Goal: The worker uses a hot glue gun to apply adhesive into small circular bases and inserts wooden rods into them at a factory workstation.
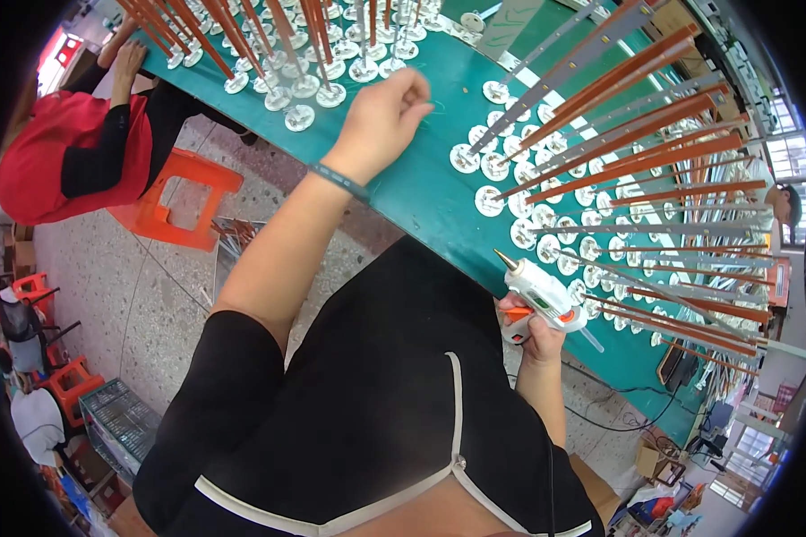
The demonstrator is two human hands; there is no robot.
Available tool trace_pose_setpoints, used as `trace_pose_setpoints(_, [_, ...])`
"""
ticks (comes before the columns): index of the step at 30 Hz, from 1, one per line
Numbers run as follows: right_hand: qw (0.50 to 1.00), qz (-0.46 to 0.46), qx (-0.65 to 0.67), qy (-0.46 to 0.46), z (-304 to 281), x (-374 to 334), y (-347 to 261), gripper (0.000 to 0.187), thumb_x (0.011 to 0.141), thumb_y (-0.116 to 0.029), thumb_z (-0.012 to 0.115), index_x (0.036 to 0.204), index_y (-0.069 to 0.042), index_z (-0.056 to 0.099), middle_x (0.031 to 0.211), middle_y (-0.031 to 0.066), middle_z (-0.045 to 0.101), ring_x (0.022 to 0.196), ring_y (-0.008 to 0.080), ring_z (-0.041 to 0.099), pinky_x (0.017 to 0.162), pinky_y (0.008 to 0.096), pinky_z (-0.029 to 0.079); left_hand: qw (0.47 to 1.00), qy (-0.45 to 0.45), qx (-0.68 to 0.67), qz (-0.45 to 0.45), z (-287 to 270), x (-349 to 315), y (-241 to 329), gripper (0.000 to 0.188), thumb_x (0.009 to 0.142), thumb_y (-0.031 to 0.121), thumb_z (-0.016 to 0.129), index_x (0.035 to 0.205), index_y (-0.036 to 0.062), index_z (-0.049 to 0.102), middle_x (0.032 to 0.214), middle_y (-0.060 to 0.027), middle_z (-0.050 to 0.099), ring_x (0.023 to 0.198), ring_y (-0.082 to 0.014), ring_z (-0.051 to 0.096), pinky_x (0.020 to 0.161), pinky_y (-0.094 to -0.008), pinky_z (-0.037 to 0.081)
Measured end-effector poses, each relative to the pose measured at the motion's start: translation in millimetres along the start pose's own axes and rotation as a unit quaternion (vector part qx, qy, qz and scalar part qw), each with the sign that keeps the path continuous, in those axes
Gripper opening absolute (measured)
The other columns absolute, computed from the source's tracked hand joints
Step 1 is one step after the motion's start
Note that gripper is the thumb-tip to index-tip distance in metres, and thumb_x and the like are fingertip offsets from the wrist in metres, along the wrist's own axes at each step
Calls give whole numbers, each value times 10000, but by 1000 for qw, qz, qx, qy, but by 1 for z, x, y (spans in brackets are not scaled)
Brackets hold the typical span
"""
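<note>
My right hand grips a white hot glue gun with an orange trigger, its metal nozzle tilted up and to the left over the table edge. A clear glue stick pokes out of its rear. Above the green table, my left hand is closed, fingers curled toward the thumb; whatever they may hold is too small to see. It is between two groups of upright brown and grey strips on round white bases. The nearest base on the left is close to my left wrist; another base stands to the right.
Tall strips crowd the right side of the table and lean outward in view. A person in a red top is at the far left, by an orange stool. Cables hang at the lower right. A green crate sits on the floor.
</note>
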State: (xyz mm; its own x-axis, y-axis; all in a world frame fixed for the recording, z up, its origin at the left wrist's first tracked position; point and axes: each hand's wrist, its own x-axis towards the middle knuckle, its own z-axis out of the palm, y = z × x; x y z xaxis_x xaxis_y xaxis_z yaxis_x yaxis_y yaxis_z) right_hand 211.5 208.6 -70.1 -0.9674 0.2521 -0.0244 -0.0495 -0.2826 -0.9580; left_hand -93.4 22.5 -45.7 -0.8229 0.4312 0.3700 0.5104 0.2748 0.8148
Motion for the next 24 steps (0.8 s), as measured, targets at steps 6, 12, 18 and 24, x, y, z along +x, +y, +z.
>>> trace_pose_setpoints(6, [1000,-15,16,9,-1,2,2,483,825,-354,727,1033,62,597,918,253,650,707,249,627,587,291,523,990,-131,39,-27,21,41,-13,187,879,264,659,967,103,698,864,-99,689,831,-267,658,757,-380,522])
trace_pose_setpoints(12, [999,-28,14,17,1,4,2,491,826,-361,728,1033,63,592,912,246,649,719,254,628,582,292,523,966,-150,203,-53,51,56,5,320,830,410,671,890,96,674,866,-101,653,821,-299,632,728,-400,506])
trace_pose_setpoints(18, [1000,-6,7,23,5,4,-2,512,810,-373,748,1035,58,587,909,235,650,715,252,626,583,291,515,968,-182,173,-17,41,58,-8,128,843,158,668,962,108,679,1023,-115,621,958,-318,608,819,-409,498])
trace_pose_setpoints(24, [1000,-7,11,18,6,5,-3,522,803,-369,758,1050,58,589,920,226,654,692,237,617,590,299,507,958,-203,88,180,17,33,-23,227,842,14,640,1012,146,710,1007,-80,572,967,-261,570,853,-355,483])
